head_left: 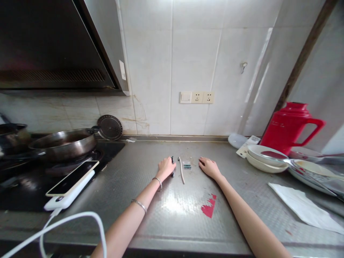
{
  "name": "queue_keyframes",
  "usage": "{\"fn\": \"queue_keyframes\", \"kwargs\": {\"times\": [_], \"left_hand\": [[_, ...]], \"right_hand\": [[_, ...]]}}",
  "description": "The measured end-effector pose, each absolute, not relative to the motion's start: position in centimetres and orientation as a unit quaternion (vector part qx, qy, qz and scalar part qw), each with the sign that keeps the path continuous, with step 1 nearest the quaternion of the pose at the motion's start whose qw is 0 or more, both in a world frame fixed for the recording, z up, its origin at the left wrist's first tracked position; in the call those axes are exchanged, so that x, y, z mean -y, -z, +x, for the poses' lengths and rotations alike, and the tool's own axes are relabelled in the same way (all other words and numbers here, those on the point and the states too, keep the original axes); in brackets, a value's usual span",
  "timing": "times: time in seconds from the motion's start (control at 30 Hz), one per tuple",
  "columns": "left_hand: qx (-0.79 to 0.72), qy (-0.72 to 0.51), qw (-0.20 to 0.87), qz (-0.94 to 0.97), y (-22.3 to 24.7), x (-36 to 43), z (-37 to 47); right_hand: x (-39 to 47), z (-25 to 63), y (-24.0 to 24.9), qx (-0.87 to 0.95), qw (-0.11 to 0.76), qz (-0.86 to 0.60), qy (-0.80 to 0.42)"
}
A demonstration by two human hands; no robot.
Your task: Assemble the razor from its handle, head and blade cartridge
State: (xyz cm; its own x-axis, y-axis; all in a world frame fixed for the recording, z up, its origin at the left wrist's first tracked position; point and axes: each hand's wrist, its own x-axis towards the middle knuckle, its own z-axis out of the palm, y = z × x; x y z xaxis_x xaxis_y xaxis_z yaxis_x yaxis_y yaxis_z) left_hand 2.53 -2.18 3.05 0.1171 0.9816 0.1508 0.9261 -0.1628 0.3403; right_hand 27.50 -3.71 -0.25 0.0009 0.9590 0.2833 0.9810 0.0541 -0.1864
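Note:
My left hand (166, 168) is closed around a slim dark object (172, 172) on the steel counter; its kind is too small to tell, and the fingers cover its middle. Just to its right lies a thin off-white stick-like piece (181, 170), slightly curved. Beside that is a small clear packet (187, 165) with teal bands. To the right of the packet, my right hand (210, 167) rests palm down on the counter with its fingers stretched out, apart from the packet and holding nothing. A torn red patch (209, 207) is on the surface nearer to me.
At left, a steel pan (64, 145) sits on the black stove (27, 179), and a phone (72, 178) lies over a white power bank with a cable. A red thermos (287, 127), stacked bowls (264, 161) and a white napkin (303, 206) are at right.

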Motion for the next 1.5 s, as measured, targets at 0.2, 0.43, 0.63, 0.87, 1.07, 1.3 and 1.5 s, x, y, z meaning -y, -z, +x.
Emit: {"fn": "queue_keyframes", "kwargs": {"times": [0.2, 0.43, 0.63, 0.87, 1.07, 1.3, 1.5], "left_hand": [[-0.657, -0.142, 0.066, 0.737, -2.6, 1.5, 3.2], [-0.614, -0.301, 0.234, 0.691, -3.2, 0.8, 2.5], [-0.522, -0.402, 0.484, 0.577, -5.2, 0.3, 1.6], [-0.490, -0.454, 0.607, 0.431, -5.2, 0.6, -0.3], [-0.502, -0.407, 0.647, 0.404, -4.3, 0.9, -0.5], [-0.483, -0.348, 0.724, 0.349, -3.9, 1.5, 0.2], [-0.448, -0.312, 0.784, 0.296, -4.1, 1.8, -0.1]], "right_hand": [[3.8, 27.5, 0.1, 0.707, 0.176, -0.685, 0.031], [3.8, 27.4, 0.0, 0.705, 0.177, -0.686, 0.025], [3.6, 27.5, 0.2, 0.704, 0.178, -0.687, 0.029], [3.6, 27.5, 0.3, 0.702, 0.177, -0.689, 0.032], [3.7, 27.5, 0.3, 0.704, 0.177, -0.686, 0.042], [3.6, 27.6, 0.4, 0.705, 0.176, -0.686, 0.034], [3.6, 27.6, 0.4, 0.700, 0.179, -0.690, 0.034]]}}
